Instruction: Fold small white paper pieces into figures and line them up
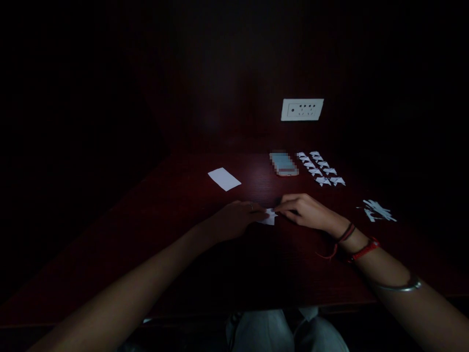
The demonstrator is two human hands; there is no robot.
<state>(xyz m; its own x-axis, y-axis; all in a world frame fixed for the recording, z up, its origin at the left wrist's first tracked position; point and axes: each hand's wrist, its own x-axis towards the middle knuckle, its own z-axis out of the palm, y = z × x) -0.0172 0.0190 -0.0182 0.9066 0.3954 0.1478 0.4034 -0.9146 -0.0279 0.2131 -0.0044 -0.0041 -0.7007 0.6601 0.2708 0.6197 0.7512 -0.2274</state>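
A small piece of folded white paper lies on the dark red table in front of me. My left hand comes from the left, its fingers closed together and holding the paper's left side down. From the right, my right hand reaches in with bent fingers; its thumb and forefinger close at the paper's right edge. How the fingertips grip the paper is hard to make out in the dim light. Beyond my left hand a flat white sheet of paper rests on the table.
Behind my right hand lies a phone, its picture blurred. Beside it, several small folded paper pieces form two rows. Thin paper strips are heaped at the right. A white power socket is on the back wall. The table's front edge runs above my knees.
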